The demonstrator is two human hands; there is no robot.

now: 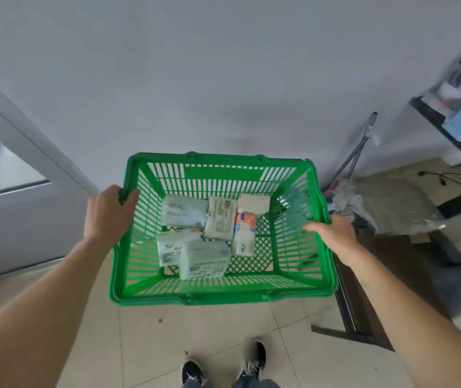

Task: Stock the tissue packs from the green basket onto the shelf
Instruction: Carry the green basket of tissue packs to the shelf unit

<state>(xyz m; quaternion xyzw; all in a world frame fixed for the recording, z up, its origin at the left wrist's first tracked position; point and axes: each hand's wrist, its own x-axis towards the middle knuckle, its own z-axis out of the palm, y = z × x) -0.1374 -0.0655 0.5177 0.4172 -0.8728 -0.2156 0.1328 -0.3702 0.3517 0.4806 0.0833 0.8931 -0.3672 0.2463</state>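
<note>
Fig.: I carry the green slatted plastic basket (221, 295) w/ both hands, left hand (108, 212) curled over its left rim, right hand (333, 233) gripping its right rim. Soft film-wrapped tissue packs (207, 233) lie loose inside; prob. light, squashy; I'd grasp across the short sides.

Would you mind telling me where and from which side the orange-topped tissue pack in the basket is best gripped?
Probably from straight above, pinching the orange-topped tissue pack across its narrow width. It leans on the neighbouring pack to its left, but bare basket floor on its right leaves room for fingers.
</note>
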